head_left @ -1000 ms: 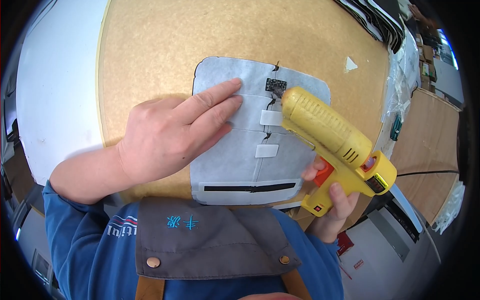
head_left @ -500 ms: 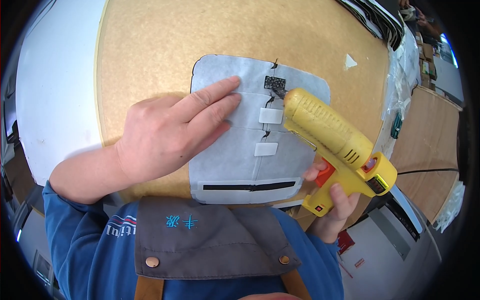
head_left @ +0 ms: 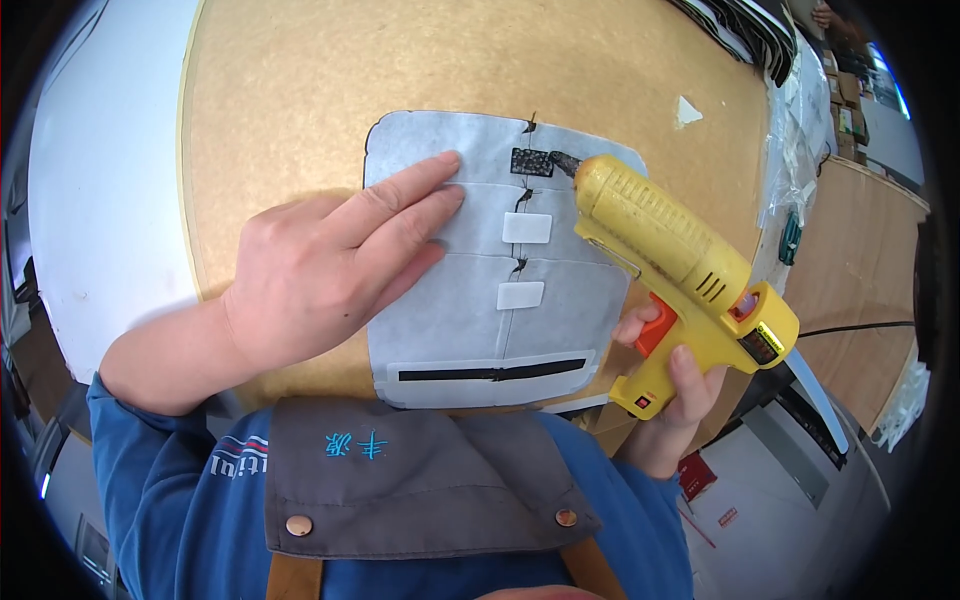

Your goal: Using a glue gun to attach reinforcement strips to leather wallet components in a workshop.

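Observation:
A pale grey fabric panel with rounded corners lies flat on the brown board. Flat on its left half rests my left hand, fingers stretched toward the panel's middle and holding nothing. My right hand grips the handle of a yellow hot glue gun, with a finger at its orange trigger. The gun's dark nozzle is at the right end of a small black patch near the panel's top. Below that are two white rectangular patches along the centre seam. A black strip crosses the bottom.
The brown board spreads beneath the panel, with a white surface on its left. A white scrap lies to the upper right. Dark layered sheets sit at the far right corner. A black cable runs rightward behind the gun.
The glue gun's nozzle has moved from on top of the black patch to its right end, so more of the patch shows. My left hand stays on the panel.

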Motion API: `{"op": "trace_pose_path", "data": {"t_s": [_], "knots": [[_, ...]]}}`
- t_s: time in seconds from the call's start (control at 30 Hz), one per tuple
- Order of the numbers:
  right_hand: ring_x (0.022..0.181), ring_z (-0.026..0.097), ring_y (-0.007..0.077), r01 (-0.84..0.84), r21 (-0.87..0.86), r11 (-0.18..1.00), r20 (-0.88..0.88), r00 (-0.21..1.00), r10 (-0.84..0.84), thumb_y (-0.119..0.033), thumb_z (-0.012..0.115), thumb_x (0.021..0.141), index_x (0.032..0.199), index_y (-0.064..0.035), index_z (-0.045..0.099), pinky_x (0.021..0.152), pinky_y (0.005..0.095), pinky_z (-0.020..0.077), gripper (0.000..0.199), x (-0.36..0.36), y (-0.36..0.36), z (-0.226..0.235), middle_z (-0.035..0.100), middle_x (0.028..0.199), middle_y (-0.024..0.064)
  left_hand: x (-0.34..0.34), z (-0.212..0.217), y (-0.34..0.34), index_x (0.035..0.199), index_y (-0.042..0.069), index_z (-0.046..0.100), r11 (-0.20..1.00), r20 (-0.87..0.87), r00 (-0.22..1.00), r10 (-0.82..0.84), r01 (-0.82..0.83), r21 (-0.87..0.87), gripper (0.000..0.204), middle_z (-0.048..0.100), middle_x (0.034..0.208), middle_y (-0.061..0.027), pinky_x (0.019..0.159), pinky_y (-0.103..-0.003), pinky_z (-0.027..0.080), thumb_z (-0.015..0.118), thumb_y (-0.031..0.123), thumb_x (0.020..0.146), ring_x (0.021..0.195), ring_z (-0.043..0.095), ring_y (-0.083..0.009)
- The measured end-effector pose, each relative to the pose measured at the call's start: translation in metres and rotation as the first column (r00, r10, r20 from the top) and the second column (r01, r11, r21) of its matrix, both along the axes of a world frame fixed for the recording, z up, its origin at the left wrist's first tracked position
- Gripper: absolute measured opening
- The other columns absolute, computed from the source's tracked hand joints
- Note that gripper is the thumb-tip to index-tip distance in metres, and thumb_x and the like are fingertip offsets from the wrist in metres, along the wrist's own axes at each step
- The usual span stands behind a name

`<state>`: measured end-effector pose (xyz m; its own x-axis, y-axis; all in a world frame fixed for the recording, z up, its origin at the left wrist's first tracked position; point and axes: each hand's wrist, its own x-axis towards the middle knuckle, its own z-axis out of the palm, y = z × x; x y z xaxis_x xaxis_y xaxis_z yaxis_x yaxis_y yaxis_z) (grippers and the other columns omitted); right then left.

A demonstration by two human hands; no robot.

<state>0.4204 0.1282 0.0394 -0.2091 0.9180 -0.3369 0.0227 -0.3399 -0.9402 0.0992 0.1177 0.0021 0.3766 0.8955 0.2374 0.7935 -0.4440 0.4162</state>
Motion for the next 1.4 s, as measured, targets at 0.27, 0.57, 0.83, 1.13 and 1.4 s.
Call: {"op": "trace_pose_path", "data": {"t_s": [0.27, 0.57, 0.83, 1.13, 1.4], "knots": [[0.091, 0.065, 0.0278, -0.006, -0.021, 1.000, 0.008, 1.000, 0.006, -0.017, 0.063, 0.082, 0.132, 0.0073, 0.044, 0.083, 0.0395, 0.0532, 0.059, 0.006, -0.001, 0.000, 0.061, 0.104, 0.0202, 0.000, 0.000, -0.001, 0.118, 0.007, 0.067, 1.000, -0.002, 1.000, 0.001, -0.001, -0.004, 0.044, 0.066, 0.127, -0.0079, 0.057, -0.026, 0.055, 0.078, 0.013, 0.076, 0.071, 0.069, -0.0168], [0.092, 0.066, 0.0282, 0.035, -0.032, 0.999, -0.038, 0.999, -0.037, -0.015, 0.062, 0.081, 0.132, 0.0079, 0.045, 0.085, 0.0401, 0.0526, 0.059, -0.007, -0.005, 0.006, 0.063, 0.106, 0.0216, -0.001, -0.001, -0.001, 0.119, 0.007, 0.067, 1.000, 0.002, 1.000, -0.001, 0.001, -0.006, 0.044, 0.066, 0.127, -0.0080, 0.057, -0.026, 0.055, 0.078, 0.014, 0.077, 0.070, 0.069, -0.0164], [0.088, 0.066, 0.0309, 0.040, -0.015, 0.999, 0.048, 0.998, -0.039, -0.019, 0.061, 0.081, 0.127, 0.0121, 0.046, 0.081, 0.0423, 0.0533, 0.057, -0.009, -0.002, 0.003, 0.064, 0.099, 0.0236, 0.000, 0.001, -0.001, 0.116, 0.007, 0.068, 1.000, 0.004, 1.000, 0.000, 0.000, -0.002, 0.042, 0.067, 0.126, -0.0074, 0.057, -0.026, 0.055, 0.078, 0.013, 0.076, 0.069, 0.068, -0.0162], [0.084, 0.065, 0.0328, 0.067, 0.043, 0.997, 0.064, 0.996, -0.070, -0.025, 0.062, 0.082, 0.119, 0.0148, 0.050, 0.078, 0.0433, 0.0529, 0.056, -0.005, -0.002, -0.001, 0.064, 0.090, 0.0246, 0.000, 0.002, 0.001, 0.115, 0.007, 0.068, 1.000, -0.016, 1.000, -0.003, 0.003, 0.000, 0.043, 0.066, 0.127, -0.0073, 0.057, -0.026, 0.055, 0.078, 0.012, 0.074, 0.068, 0.068, -0.0161], [0.079, 0.064, 0.0317, 0.122, 0.005, 0.993, 0.088, 0.989, -0.122, -0.028, 0.063, 0.081, 0.117, 0.0133, 0.052, 0.076, 0.0427, 0.0516, 0.056, -0.008, -0.013, 0.003, 0.064, 0.086, 0.0238, 0.000, 0.000, 0.002, 0.115, 0.007, 0.068, 1.000, -0.008, 1.000, -0.016, 0.016, 0.010, 0.042, 0.066, 0.128, -0.0073, 0.057, -0.026, 0.054, 0.078, 0.012, 0.074, 0.068, 0.068, -0.0155]]}}
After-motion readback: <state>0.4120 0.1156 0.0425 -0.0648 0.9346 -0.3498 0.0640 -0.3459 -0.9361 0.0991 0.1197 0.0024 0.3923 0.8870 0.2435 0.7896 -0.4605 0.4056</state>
